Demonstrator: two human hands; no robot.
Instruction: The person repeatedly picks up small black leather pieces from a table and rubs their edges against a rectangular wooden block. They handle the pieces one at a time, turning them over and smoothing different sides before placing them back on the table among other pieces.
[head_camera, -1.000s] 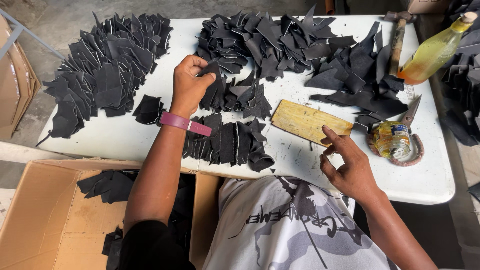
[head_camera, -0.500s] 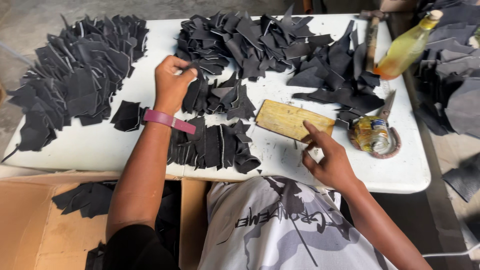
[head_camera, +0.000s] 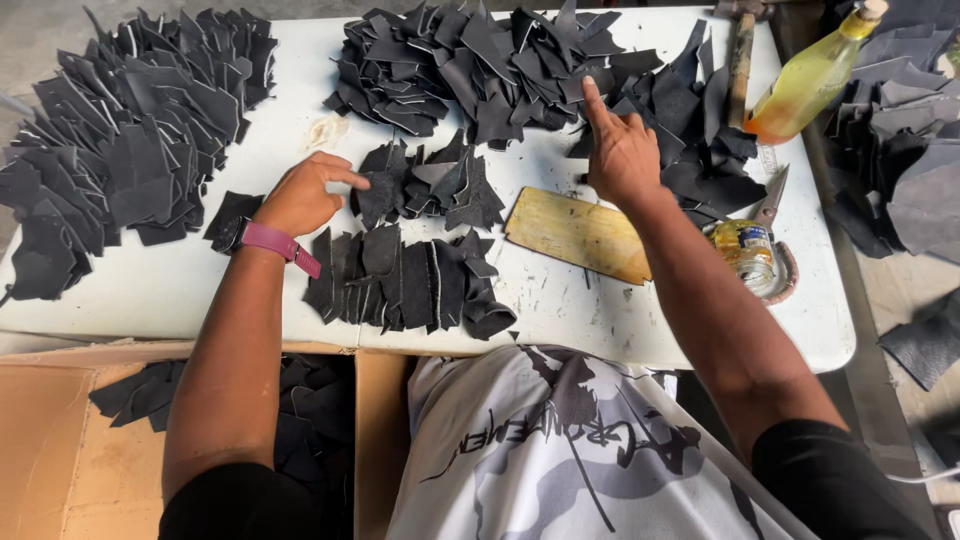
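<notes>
A yellow bottle (head_camera: 812, 78) is seen at two o'clock on the desk (head_camera: 200, 290). The left hand (head_camera: 300, 195), half-curled, touches a dark piece (head_camera: 385, 190); the right hand (head_camera: 620, 150), fingers spread, presses the twelve o'clock pile (head_camera: 480, 70), nothing gripped.

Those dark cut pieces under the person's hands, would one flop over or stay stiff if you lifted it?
Probably floppy: pieces in the row by the left hand curl at their ends. Likely light, since they heap loosely in the far pile that the right hand touches. The matte surface suggests they are not slippery.
</notes>
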